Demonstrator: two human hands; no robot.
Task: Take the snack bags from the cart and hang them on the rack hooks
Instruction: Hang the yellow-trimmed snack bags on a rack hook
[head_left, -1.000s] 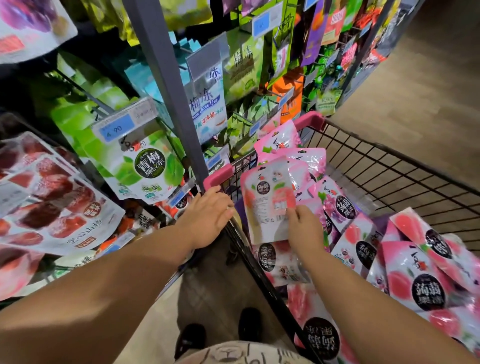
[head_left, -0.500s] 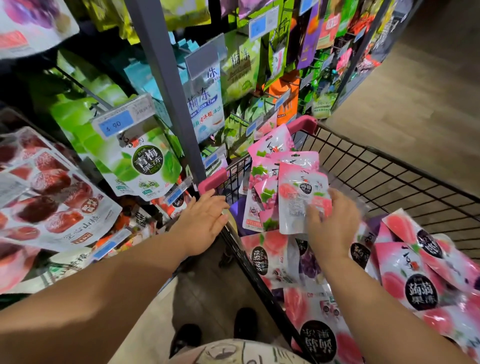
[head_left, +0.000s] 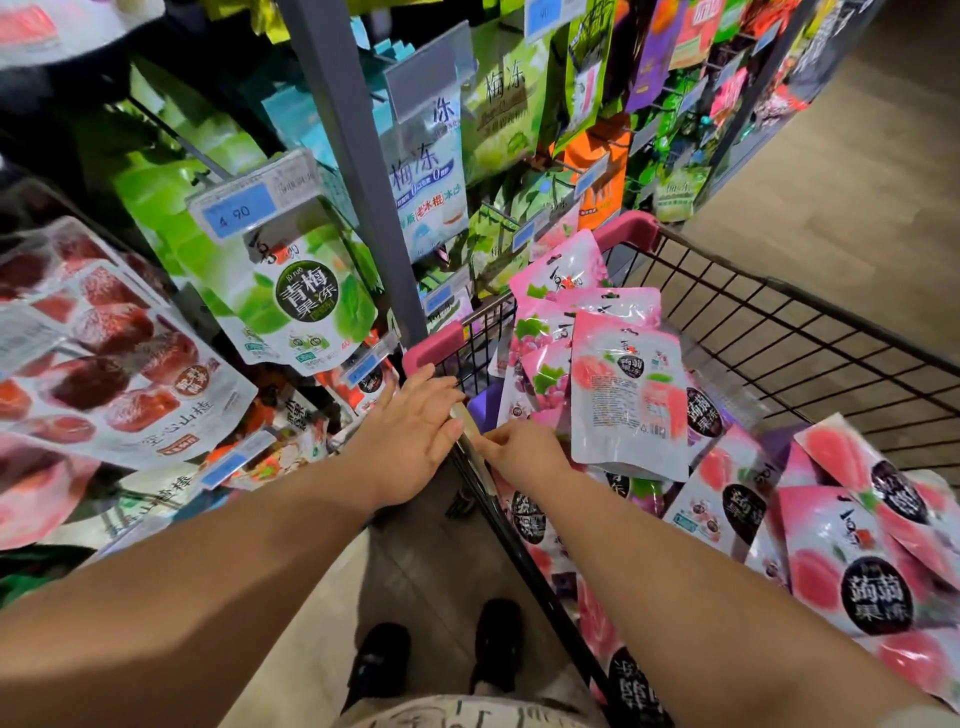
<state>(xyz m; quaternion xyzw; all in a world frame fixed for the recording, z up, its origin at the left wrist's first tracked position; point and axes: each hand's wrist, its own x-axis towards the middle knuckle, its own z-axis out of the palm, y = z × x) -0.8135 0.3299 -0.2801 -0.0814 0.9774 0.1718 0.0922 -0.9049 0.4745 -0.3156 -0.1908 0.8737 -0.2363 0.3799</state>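
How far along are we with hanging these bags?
Done: no pink bag confirmably hung. In hand: the right hand sits at the base of a fanned bunch of glossy pink snack bags in the black wire cart, grip hidden; left hand rests flat on its rim. Left: many loose pink bags fill the cart, all unhung.

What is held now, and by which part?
Right hand seems to grip the fanned snack bags by their bottom edges; left hand just rests on the cart rim.
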